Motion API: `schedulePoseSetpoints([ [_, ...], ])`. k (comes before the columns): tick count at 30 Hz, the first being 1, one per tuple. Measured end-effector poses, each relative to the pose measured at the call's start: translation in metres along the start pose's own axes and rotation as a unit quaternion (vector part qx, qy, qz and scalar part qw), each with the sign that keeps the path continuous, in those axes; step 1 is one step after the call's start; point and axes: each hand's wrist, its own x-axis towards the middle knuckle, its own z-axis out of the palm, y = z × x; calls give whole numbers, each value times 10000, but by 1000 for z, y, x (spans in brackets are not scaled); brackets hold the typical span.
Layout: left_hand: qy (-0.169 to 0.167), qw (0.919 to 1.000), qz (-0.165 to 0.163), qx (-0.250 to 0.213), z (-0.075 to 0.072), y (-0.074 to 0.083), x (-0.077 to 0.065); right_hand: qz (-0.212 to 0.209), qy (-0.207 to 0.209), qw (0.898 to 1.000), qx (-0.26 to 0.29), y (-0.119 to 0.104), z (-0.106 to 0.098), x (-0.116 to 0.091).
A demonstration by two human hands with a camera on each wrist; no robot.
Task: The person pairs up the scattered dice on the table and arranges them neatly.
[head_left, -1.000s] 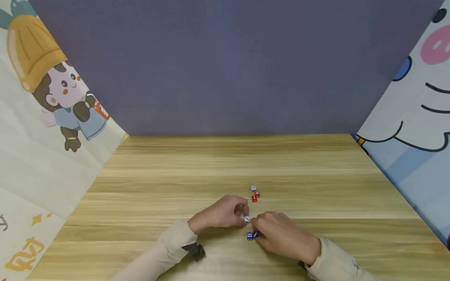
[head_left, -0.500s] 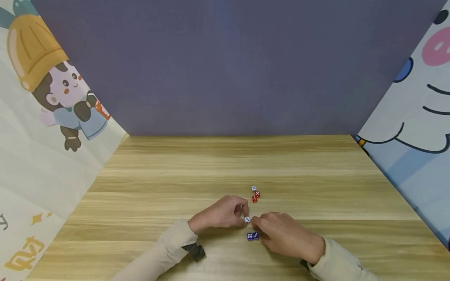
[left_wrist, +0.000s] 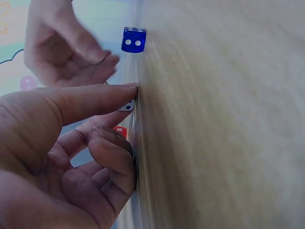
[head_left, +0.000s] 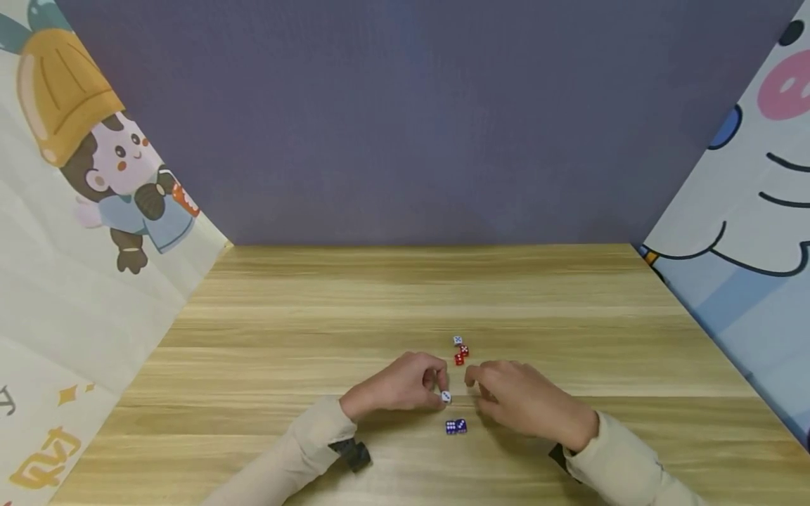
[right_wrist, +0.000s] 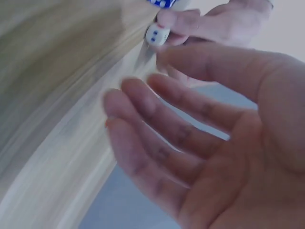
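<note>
Between thumb and index finger, my left hand (head_left: 405, 383) pinches a white die (head_left: 446, 397) with blue pips, down at the wooden tabletop. My right hand (head_left: 528, 397) is a little to the right, its fingers loosely bent and nothing in them; the right wrist view shows its open palm. Two blue dice (head_left: 455, 426) lie side by side nearer the person. Beyond the hands, two red dice (head_left: 462, 355) sit close together, and another white die (head_left: 458, 340) is just behind them. In the left wrist view a blue die (left_wrist: 133, 40) stands past the thumb.
The wooden table (head_left: 285, 302) ends at a dark blue-grey panel (head_left: 430, 126) at the back. Cartoon-printed sheets border it, one on the left (head_left: 76, 309) and one on the right (head_left: 747, 232).
My right hand has drawn away from the white die and the blue dice, moving right and farther from the person, with its fingers loosened. My left hand keeps its place on the white die.
</note>
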Motion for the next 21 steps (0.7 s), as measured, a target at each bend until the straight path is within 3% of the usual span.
schedulePoseSetpoints([
  [5, 4, 10000, 55, -67, 0, 0, -1, -138, 827, 9965, -54, 11, -2, 10],
  [8, 5, 9999, 71, -79, -1, 0, -1, -136, 1064, 9942, -33, 17, -3, 17],
  [14, 22, 10000, 44, -79, -1, 1, -2, -92, 1222, 9924, -87, 27, -6, 33],
  [21, 11, 9999, -14, -105, -1, -1, -1, 35, 1074, 9942, 21, 39, -7, 52],
])
